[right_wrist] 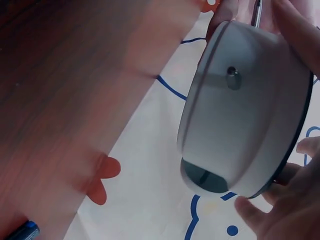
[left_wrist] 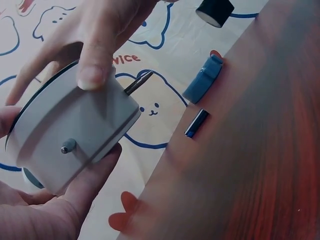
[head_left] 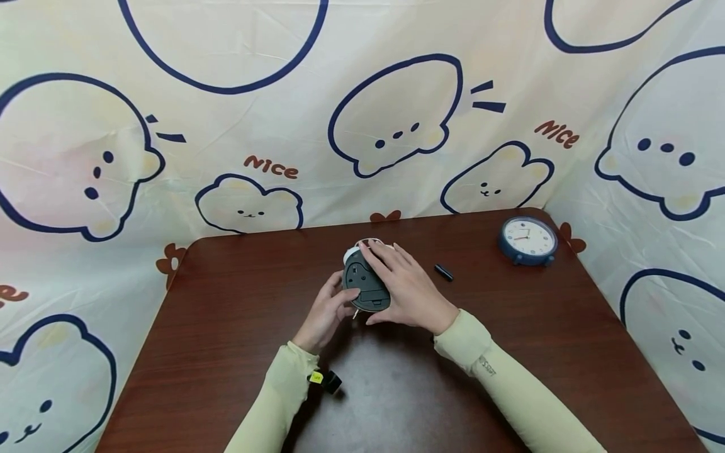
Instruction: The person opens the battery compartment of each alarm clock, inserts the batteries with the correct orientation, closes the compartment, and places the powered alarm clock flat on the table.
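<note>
A white alarm clock with a dark grey back (head_left: 362,277) is held up over the table, its back turned toward the head view. The battery cover (head_left: 374,297) sits in the lower part of that back. My left hand (head_left: 326,313) grips the lower left side, thumb on the back and fingers beneath. Around the right side, my right hand (head_left: 409,286) holds the clock, with fingers along the top and thumb low. Two metal legs stick out of the white casing (left_wrist: 95,120) in the left wrist view. The clock's face is mostly hidden. To the right, a dark battery (head_left: 443,272) lies apart.
At the table's back right corner stands a round blue clock (head_left: 528,241) with a white dial. Patterned cloth (head_left: 391,126) rises behind and beside the brown table (head_left: 243,352). A small black camera (head_left: 331,380) is strapped to the left wrist.
</note>
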`<state>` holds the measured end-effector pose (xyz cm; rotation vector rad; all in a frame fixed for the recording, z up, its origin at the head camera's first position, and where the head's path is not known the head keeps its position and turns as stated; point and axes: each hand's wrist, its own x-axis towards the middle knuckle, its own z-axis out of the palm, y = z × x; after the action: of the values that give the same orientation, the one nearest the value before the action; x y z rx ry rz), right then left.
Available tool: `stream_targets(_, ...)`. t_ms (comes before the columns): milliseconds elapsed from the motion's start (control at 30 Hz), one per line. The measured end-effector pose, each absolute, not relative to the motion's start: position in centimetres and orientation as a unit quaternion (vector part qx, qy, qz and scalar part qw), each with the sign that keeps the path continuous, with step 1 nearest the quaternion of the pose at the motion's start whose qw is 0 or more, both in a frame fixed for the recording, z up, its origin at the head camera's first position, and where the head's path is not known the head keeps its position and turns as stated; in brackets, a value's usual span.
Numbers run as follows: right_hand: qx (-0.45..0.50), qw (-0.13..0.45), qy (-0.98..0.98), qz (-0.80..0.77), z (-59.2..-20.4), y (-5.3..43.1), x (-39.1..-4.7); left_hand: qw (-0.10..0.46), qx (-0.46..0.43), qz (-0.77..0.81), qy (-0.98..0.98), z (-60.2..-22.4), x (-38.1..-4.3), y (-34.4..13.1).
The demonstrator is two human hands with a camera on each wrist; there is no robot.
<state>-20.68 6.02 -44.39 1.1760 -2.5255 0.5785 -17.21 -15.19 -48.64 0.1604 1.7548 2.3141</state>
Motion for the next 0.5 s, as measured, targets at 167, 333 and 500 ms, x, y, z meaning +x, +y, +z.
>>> stream_targets(167,0.408,0.117,-0.889,0.172,-44.33,5.8,-20.78,0.114,0.055,0.783,0.61,-48.81,-17.17,-15.12)
stream_targets(333,0.4,0.107,-0.893,0.175,-44.46,5.59,-20.73,0.117,0.048,0.777,0.617,-49.06,-17.16,-15.11)
stream_targets(500,0.393,0.117,-0.894,0.18,-44.75,5.49,-20.58,0.131,0.052,0.774,0.618,-49.2,-17.17,-15.07)
